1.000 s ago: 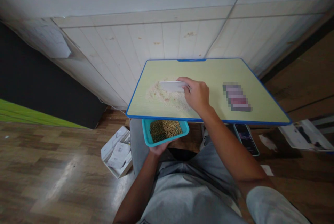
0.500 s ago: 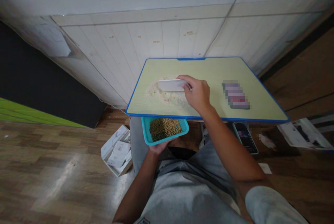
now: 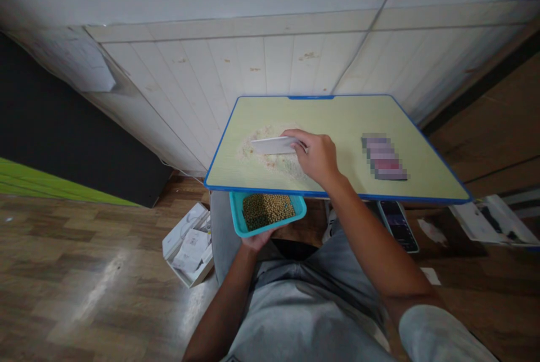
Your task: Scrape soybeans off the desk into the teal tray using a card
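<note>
My right hand (image 3: pixel 318 154) grips a flat white card-like piece (image 3: pixel 272 145) by its right end, fingers closed on it. Its lower edge is at a spread of pale, grainy crumbs (image 3: pixel 270 166) on the yellow-green table (image 3: pixel 337 117) with a blue rim. Below the table's front edge, my left hand (image 3: pixel 258 240) supports a turquoise plastic tray (image 3: pixel 248 231) from underneath. Inside lie many small round beans (image 3: pixel 270 208), darker green at left and tan at right. The fingers under the tray are mostly hidden.
A pixelated flat object (image 3: pixel 385 157) lies on the table's right side. On the floor at left stands an opened white box (image 3: pixel 188 249) with papers. A phone (image 3: pixel 399 224) is below the table at right, near another white tray-like box (image 3: pixel 493 218). A panelled wall (image 3: pixel 274 64) stands behind the table.
My right hand has brought the white piece slightly left and toward me over the crumbs. My left hand and the tray keep about the same place.
</note>
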Motion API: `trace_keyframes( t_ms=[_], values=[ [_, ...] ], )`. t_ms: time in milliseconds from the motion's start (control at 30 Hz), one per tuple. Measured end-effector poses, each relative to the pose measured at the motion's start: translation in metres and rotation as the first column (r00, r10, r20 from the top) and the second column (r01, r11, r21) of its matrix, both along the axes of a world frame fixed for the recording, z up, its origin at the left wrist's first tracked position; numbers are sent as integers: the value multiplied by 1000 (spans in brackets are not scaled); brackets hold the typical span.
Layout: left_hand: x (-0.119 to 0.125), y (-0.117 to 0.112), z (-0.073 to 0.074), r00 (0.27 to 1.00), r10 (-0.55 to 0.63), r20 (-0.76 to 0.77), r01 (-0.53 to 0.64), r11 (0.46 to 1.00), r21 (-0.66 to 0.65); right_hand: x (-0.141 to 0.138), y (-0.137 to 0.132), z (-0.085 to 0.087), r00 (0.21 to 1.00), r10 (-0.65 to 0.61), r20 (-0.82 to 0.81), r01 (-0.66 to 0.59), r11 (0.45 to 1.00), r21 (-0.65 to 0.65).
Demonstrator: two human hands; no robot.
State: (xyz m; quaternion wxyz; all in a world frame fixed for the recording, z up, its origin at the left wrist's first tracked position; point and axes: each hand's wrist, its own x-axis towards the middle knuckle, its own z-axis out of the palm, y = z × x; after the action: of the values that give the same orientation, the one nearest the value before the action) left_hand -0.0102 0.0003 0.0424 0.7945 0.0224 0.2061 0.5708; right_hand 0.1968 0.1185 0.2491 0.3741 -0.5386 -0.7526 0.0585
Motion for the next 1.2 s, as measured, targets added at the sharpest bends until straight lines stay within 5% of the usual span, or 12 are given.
trace_keyframes(
  t_ms=[200,667,1200],
  values=[
    [4,-2,12,999,-8,-37,8,1000,-7,15,-15,1,998,45,-47,-46,999,-10],
    [1,0,3,997,-31,74,28,998,53,7,-6,-7,993,-100,-67,99,995,-17],
    [4,-2,9,997,-58,-54,59,998,18,22,-45,-12,968,22,-251,-39,997,-63]
  ],
)
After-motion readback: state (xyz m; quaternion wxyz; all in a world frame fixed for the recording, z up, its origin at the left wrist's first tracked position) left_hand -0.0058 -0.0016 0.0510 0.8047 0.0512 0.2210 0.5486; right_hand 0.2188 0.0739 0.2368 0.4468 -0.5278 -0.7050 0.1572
